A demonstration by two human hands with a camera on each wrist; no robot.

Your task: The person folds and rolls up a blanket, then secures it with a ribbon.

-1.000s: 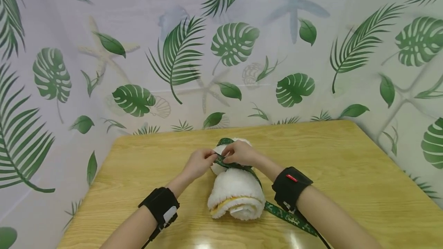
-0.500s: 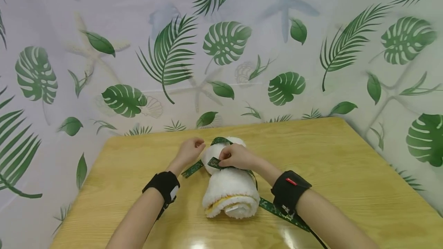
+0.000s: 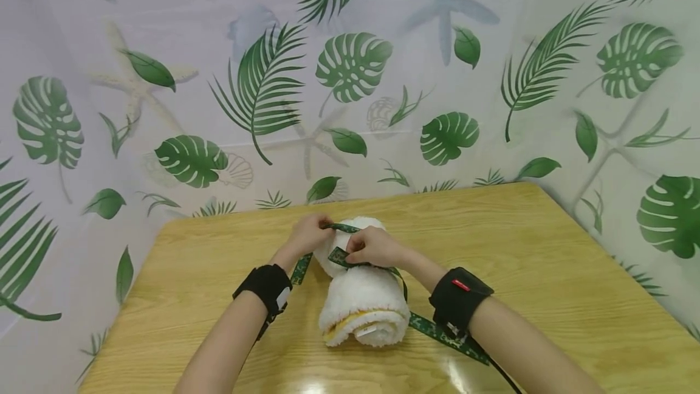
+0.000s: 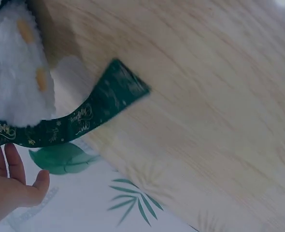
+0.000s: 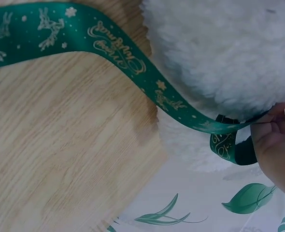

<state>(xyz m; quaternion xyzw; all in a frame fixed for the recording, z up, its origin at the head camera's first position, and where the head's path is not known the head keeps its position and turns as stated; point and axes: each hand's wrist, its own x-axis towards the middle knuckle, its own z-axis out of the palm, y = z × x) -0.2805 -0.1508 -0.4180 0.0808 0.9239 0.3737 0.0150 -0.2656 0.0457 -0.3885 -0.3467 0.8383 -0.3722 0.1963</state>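
Observation:
A white fluffy rolled-up blanket [image 3: 363,297] with yellow edging and a small tag lies on the table, narrowed at its middle. Green printed ribbon [image 5: 118,53] runs over and around it, one tail on each side. At the middle, my right hand [image 3: 380,247] pinches the ribbon, a short end sticking out left of the fingers. My left hand [image 3: 308,237] is at the roll's far left, its fingers at the ribbon loop there. In the left wrist view, the left fingers [image 4: 14,162] touch the ribbon's edge, thumb apart. The ribbon's underside crossing is hidden.
The wooden table [image 3: 219,272] extends around the roll. A leaf-printed cloth [image 3: 404,78] hangs behind and beside it. The longer ribbon tail [image 3: 445,334] lies toward the right forearm, near a black cable from the wrist strap [image 3: 461,297].
My left hand let go of the ribbon end at the middle, moved left, then reached to the far loop. A tail now hangs at the left. My right hand stays pinched on the ribbon.

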